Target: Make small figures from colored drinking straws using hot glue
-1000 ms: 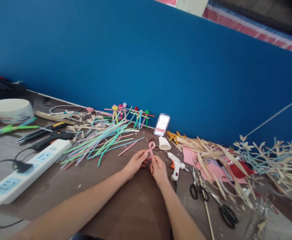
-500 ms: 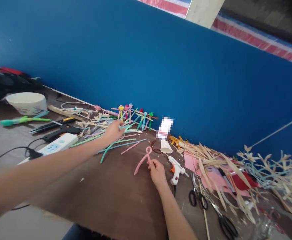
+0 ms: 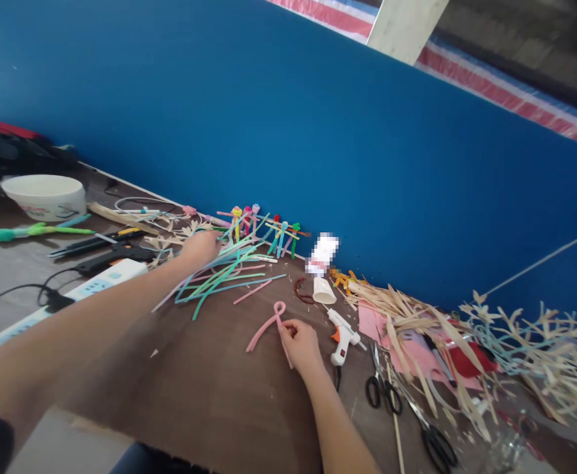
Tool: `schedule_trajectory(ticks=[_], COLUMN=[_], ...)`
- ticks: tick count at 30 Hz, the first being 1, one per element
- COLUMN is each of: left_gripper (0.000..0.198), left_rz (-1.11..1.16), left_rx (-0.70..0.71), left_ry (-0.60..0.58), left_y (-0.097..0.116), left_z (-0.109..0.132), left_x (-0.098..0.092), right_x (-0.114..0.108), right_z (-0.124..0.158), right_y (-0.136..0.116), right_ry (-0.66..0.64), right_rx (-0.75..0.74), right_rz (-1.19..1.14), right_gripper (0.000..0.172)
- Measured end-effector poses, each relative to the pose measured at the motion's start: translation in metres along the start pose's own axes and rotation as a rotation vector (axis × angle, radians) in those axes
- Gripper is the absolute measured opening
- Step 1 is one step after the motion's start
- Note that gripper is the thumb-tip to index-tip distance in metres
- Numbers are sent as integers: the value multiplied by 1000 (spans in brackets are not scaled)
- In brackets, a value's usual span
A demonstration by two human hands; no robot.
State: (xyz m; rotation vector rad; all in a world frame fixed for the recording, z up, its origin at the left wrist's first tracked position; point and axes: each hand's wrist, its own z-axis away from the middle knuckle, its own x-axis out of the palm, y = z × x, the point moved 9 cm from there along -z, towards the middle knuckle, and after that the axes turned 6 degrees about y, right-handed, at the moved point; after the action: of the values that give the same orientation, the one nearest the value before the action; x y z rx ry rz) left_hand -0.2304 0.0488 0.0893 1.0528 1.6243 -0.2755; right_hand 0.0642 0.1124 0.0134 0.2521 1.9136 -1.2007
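My right hand (image 3: 302,343) pinches a pink pipe cleaner (image 3: 262,331) that is bent into a small loop at the top, with two legs hanging below it. Over the far left end of a loose pile of pipe cleaners (image 3: 229,280) in green, blue and lilac is my left hand (image 3: 200,250). Its fingers are drawn together at the pile; what lies between them is too small to make out. A short pink pipe cleaner (image 3: 252,291) lies at the pile's near right side. Small pipe-cleaner figures (image 3: 247,220) lean by the blue wall behind the pile.
Right of my right hand lie a white glue gun (image 3: 342,336), a paper cup (image 3: 324,290) and black-handled scissors (image 3: 383,388). Dried strips (image 3: 416,309) cover pink sheets farther right. At left are a power strip (image 3: 115,280), a black glue gun (image 3: 115,255) and a white tub (image 3: 46,197).
My left hand has moved left across the pile to its far end. My right hand, still with the looped pink pipe cleaner, is slightly lower and further left in view.
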Motion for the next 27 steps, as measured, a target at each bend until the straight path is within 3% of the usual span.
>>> schedule_trajectory(ticks=[2,5,7,8,10,12,14,15,19,22,24,27], left_gripper=[35,34,34,34,30,26,25,26,33,31,28,28], left_rz=[23,230,444,565,772,934,1038,1080,1180,1156,1116,1097], left_rx=[22,94,155,172,184,128,80,40,-136,-76,-85,-284], left_ry=[33,116,24,-95,-484,-797,-971,-998,-1071,-1109,-1017,-724], left_y=[5,30,58,75,112,141,159,162,160,159,150,119], left_z=[4,22,45,60,101,144,176,186,212,226,222,198], left_x=[-19,-55,-63,-59,-34,-9,13,22,51,55,56,57], right_x=[-6,-23,-32,-33,-32,-31,-29,-28,-25,-26,-30,-34], right_z=[0,-1,-2,-2,-1,1,3,3,1,-4,-8,-12], right_y=[1,1,1,0,-7,-16,-20,-20,-6,5,12,25], right_ry=[26,144,181,170,104,28,-24,-32,-13,-4,9,7], right_rx=[-1,-7,16,35,64,87,121,145,226,269,310,338], right_rz=[-19,-136,-339,-480,-790,-1057,-1213,-1251,-1252,-1261,-1298,-1124], right_gripper=[22,22,25,29,35,37,36,33,26,30,32,34])
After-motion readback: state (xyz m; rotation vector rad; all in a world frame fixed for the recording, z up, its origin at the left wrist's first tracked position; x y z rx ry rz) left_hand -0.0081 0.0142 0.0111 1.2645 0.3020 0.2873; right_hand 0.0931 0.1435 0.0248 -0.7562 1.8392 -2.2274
